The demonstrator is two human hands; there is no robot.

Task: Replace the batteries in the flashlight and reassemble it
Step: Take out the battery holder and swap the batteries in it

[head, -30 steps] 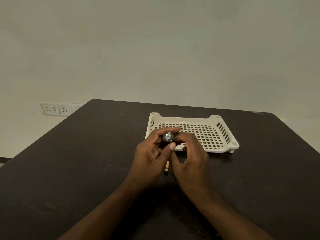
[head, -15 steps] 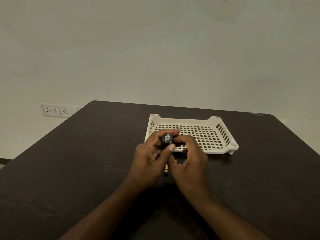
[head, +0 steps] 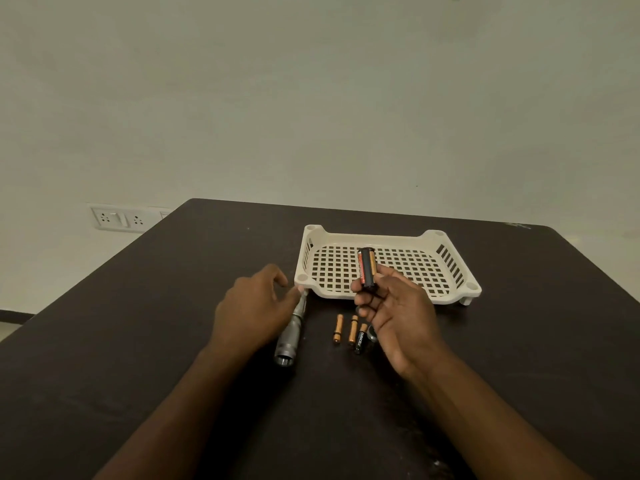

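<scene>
My right hand (head: 394, 313) holds a black battery holder (head: 367, 270) upright, with batteries showing in its slots. A silver flashlight body (head: 292, 332) lies on the dark table (head: 138, 323) with its wide end towards me. My left hand (head: 254, 306) hovers over its narrow end, fingers loosely apart, fingertips close to it; contact is unclear. Three loose batteries (head: 351, 330) lie side by side between my hands. A small dark part (head: 372, 333) sits half hidden under my right hand.
A cream perforated plastic tray (head: 460, 277) stands just beyond my hands, with nothing in it. A wall socket panel (head: 119, 218) is on the wall at the left. The table's far edge runs behind the tray.
My hands were together around the flashlight end. Now they are apart: the flashlight body lies on the table and my right hand holds the battery holder up.
</scene>
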